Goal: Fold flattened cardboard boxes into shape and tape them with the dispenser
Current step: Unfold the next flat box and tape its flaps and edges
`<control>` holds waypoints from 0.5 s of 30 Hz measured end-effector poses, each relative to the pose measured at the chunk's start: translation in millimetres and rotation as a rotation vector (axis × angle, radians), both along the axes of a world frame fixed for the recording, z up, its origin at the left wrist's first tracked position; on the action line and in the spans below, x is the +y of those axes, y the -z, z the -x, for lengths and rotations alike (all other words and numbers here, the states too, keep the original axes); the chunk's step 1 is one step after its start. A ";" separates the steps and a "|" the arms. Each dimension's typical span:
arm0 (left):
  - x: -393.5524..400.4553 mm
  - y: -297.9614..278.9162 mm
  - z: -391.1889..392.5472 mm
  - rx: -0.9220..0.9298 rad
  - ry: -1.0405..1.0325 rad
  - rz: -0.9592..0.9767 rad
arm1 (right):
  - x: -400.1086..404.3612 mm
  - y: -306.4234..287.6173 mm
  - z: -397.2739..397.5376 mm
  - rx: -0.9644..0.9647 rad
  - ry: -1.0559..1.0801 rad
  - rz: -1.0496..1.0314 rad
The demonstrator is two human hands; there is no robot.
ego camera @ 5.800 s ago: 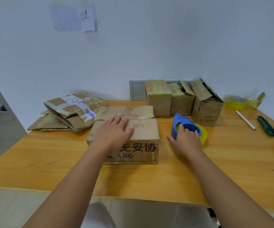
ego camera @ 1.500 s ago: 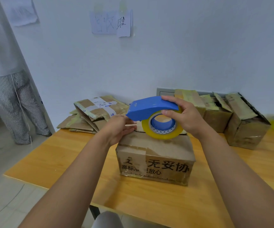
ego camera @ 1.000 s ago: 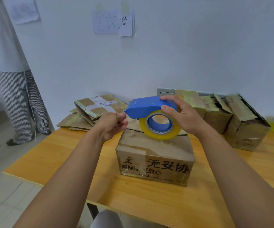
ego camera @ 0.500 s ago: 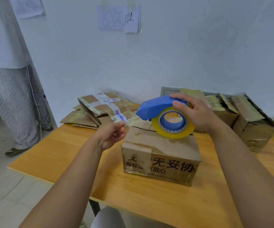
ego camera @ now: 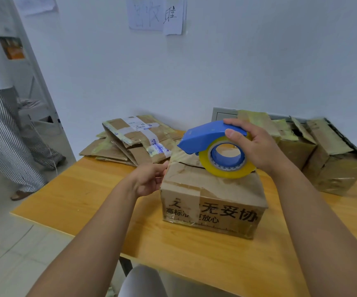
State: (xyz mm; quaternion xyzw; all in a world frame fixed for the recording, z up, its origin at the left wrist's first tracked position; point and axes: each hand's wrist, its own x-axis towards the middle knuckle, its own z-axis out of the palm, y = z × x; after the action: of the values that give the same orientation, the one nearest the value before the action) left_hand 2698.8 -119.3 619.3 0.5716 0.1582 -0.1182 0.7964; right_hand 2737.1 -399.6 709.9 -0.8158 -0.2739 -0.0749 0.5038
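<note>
We work at an orange wooden table (ego camera: 83, 202) set against a pale wall (ego camera: 237, 61), where two sheets of paper (ego camera: 156, 13) hang at twelve o'clock. One folded cardboard box (ego camera: 214, 202) with black printed characters stands at the centre of the table. At two o'clock, along the wall, we count three more folded boxes (ego camera: 331, 166), their flaps patched with tape. At ten o'clock lies one heap of flattened boxes (ego camera: 130, 140); how many are in it we cannot tell.

There is one blue tape dispenser (ego camera: 214, 144) with a yellowish roll, held over the top of the central box. Our right hand (ego camera: 256, 146) grips it, thumb on the blue cover and fingers curled behind the roll. Our left hand (ego camera: 149, 179) sits at the box's nine o'clock edge, fingers pinching the end of a clear strip of tape (ego camera: 176, 156) drawn from the dispenser.

At nine o'clock, beyond the table, one person in striped trousers (ego camera: 4, 133) stands on the pale tiled floor (ego camera: 6, 249).
</note>
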 end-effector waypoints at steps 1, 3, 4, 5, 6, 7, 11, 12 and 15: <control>-0.5 0.4 -0.7 -0.004 0.022 -0.027 | 0.1 1.2 0.0 -0.005 0.007 -0.001; -1.1 -2.1 -1.6 -0.005 0.047 -0.085 | 0.7 4.0 -0.1 -0.015 0.018 0.000; -1.2 -3.1 -2.0 0.006 0.063 -0.126 | 0.4 4.9 -0.3 -0.023 0.023 0.000; -0.8 -3.7 -1.0 0.029 0.085 -0.157 | 0.3 6.1 -0.7 -0.029 0.028 0.001; 1.9 -2.1 0.0 0.058 0.104 -0.187 | 0.8 6.8 -1.0 -0.033 0.034 0.001; 4.9 0.5 0.7 0.082 0.119 -0.205 | 1.2 7.0 -0.9 -0.036 0.039 -0.001; 8.5 5.0 -0.5 0.045 0.071 -0.218 | 2.1 7.6 -0.4 -0.043 0.046 -0.011; 6.8 1.2 -0.6 -0.001 0.005 -0.189 | 2.6 7.6 -0.3 -0.043 0.045 -0.012; 4.2 -16.7 1.4 -0.147 -0.222 -0.055 | 3.4 6.2 0.4 -0.040 0.051 -0.013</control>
State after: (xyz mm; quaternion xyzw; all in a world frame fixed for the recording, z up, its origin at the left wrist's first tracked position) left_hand 2697.4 -115.1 636.0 0.5792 0.1651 0.0172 0.7981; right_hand 2736.7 -396.2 703.7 -0.8177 -0.2625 -0.1057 0.5013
